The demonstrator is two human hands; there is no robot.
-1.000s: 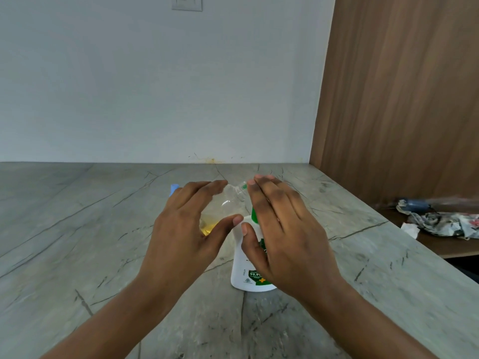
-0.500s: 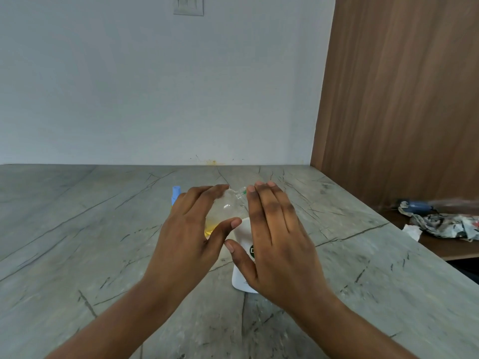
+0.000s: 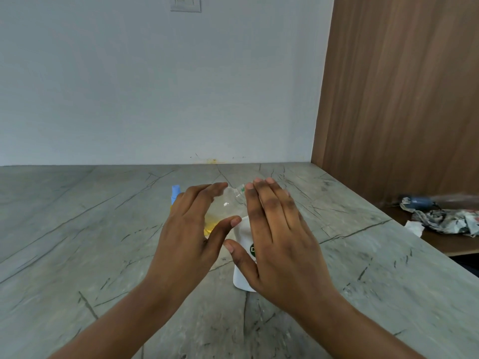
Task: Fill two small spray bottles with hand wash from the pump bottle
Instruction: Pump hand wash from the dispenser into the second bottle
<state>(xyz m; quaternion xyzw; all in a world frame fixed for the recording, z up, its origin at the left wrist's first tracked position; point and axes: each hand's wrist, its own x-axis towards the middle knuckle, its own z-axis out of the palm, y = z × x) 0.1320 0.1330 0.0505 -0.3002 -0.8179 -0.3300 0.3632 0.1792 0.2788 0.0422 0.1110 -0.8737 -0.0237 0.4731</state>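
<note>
My left hand [image 3: 191,229] holds a small clear spray bottle [image 3: 225,206] with yellow liquid in its lower part, tilted so its open neck points right toward the pump spout. The white pump bottle [image 3: 242,255] stands on the stone counter, mostly hidden behind my right hand [image 3: 274,242]. That hand lies flat over the pump top with straight fingers, pressing it down. A second small bottle with a blue cap [image 3: 175,193] stands just behind my left hand, largely hidden.
The grey veined stone counter [image 3: 77,229] runs to a white wall at the back. A wooden panel [image 3: 401,99] rises at the right. Beyond the counter's right edge, a lower wooden shelf holds crumpled paper [image 3: 445,220] and a blue object.
My right hand has moved down with the pump head, covering more of the white bottle. The left hand with the clear bottle has stayed nearly in place.
</note>
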